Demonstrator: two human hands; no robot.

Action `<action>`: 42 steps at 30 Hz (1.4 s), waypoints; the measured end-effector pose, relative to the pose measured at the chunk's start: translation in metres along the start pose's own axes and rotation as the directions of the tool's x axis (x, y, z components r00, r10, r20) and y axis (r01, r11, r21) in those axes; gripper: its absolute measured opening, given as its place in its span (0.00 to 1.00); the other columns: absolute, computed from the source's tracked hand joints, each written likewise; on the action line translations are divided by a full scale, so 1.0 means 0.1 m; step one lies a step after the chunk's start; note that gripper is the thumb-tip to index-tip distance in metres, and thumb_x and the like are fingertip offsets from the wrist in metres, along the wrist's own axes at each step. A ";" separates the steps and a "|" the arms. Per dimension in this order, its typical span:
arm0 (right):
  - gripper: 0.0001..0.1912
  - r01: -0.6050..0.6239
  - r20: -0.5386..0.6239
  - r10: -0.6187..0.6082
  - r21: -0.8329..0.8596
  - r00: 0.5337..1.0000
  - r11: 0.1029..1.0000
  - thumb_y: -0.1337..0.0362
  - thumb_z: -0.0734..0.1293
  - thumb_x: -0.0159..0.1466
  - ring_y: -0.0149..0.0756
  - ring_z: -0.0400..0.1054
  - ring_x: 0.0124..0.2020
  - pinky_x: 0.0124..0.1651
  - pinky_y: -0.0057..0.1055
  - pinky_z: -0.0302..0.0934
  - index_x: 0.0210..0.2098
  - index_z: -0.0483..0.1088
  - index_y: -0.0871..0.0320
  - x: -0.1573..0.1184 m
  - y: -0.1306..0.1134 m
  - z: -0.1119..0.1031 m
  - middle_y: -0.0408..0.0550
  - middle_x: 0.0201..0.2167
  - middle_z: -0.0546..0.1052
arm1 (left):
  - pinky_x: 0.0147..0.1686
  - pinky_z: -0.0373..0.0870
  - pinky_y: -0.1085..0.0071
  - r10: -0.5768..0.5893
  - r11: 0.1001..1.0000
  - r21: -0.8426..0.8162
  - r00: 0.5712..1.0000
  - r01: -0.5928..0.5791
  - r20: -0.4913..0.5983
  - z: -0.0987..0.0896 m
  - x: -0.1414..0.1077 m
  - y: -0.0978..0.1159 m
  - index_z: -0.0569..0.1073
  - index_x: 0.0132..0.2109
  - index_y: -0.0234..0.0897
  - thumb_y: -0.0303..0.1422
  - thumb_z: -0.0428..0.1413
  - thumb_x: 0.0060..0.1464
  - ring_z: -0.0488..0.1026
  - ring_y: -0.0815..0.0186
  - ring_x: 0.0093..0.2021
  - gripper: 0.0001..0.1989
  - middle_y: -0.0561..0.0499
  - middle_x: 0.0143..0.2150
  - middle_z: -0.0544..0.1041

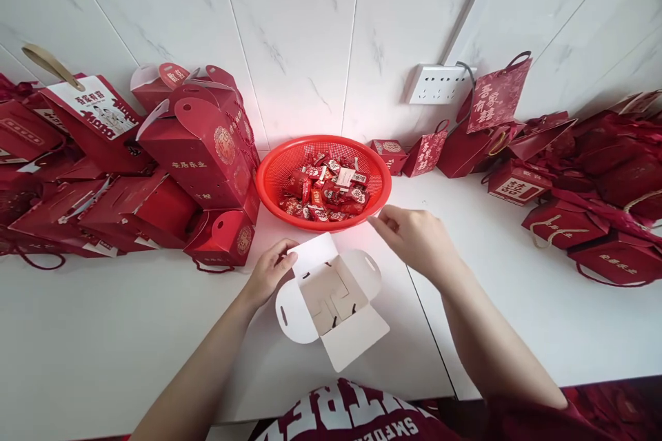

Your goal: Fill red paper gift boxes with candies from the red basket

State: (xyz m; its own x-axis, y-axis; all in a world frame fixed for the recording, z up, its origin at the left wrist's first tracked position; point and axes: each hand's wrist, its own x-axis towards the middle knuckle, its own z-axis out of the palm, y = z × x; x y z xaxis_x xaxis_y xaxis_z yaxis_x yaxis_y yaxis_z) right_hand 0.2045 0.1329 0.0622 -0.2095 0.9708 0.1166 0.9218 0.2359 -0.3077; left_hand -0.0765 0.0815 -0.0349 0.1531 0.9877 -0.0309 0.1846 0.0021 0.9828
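An unfolded-top box (331, 296), white inside with its flaps spread, stands on the white table in front of me. My left hand (272, 271) grips its upper left flap between thumb and fingers. Behind the box sits a red mesh basket (266, 186) holding several red wrapped sweets (331, 196). At the basket's lower right rim is my right hand (408, 234), its fingers curled together; whatever they hold, if anything, is too small to make out. The inside of the box shows slots and bottom folds, with no sweets visible.
Several red gift boxes (207, 145) are stacked left of the basket, with more at the far left. Red boxes and bags (558, 213) crowd the right side. A white power strip (439, 85) is on the tiled wall. A dark seam crosses the white table (517, 317).
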 end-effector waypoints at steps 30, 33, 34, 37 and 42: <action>0.22 0.489 0.731 -0.323 -0.018 0.602 0.872 0.67 0.71 0.54 0.44 0.74 0.38 0.33 0.30 0.59 0.49 0.73 0.59 1.61 -0.33 0.75 0.55 0.43 0.78 | 0.48 0.70 0.60 -0.007 0.979 -0.206 1.000 0.008 0.003 -0.01 0.01 -0.20 0.76 0.52 0.34 0.58 0.44 0.63 0.76 0.52 0.45 0.34 0.41 0.42 0.80; 0.22 0.477 0.674 -0.390 0.063 0.628 0.877 0.73 0.66 0.56 0.41 0.73 0.40 0.35 0.29 0.60 0.50 0.72 0.57 1.59 -0.24 0.63 0.52 0.45 0.78 | 0.47 0.71 0.60 -0.099 0.960 -0.257 0.992 0.115 0.077 0.01 0.00 -0.26 0.77 0.52 0.34 0.61 0.44 0.61 0.77 0.51 0.46 0.36 0.39 0.42 0.81; 0.24 0.471 0.645 -0.413 0.092 0.643 0.877 0.75 0.64 0.58 0.40 0.73 0.42 0.37 0.29 0.61 0.52 0.71 0.56 1.57 -0.20 0.58 0.51 0.46 0.78 | 0.47 0.72 0.60 -0.119 0.951 -0.273 0.988 0.143 0.101 0.02 0.01 -0.28 0.77 0.52 0.33 0.61 0.44 0.61 0.77 0.51 0.46 0.36 0.39 0.43 0.81; 0.27 0.451 0.532 -0.483 0.201 0.696 0.870 0.77 0.59 0.62 0.37 0.71 0.46 0.44 0.29 0.62 0.59 0.66 0.55 1.47 -0.08 0.47 0.49 0.51 0.77 | 0.47 0.72 0.59 -0.126 0.929 -0.323 0.974 0.182 0.188 0.03 0.04 -0.32 0.76 0.53 0.32 0.59 0.44 0.62 0.77 0.51 0.46 0.35 0.38 0.46 0.81; 0.22 0.299 0.213 -0.594 0.705 0.776 0.643 0.71 0.60 0.65 0.36 0.70 0.40 0.42 0.33 0.65 0.59 0.65 0.56 1.21 0.08 0.48 0.49 0.44 0.76 | 0.45 0.72 0.61 -0.178 0.966 -0.157 0.969 0.205 0.174 0.02 0.09 -0.32 0.77 0.53 0.32 0.52 0.46 0.64 0.75 0.50 0.48 0.29 0.41 0.46 0.81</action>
State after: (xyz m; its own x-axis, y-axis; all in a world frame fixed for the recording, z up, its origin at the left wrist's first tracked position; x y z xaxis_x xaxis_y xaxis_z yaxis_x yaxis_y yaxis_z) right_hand 0.1713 0.2548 0.0288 -0.7796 0.6221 0.0725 0.2998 0.4722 -0.8290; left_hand -0.0790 0.0905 -0.0670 0.2842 0.9293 -0.2360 0.0575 0.2292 0.9717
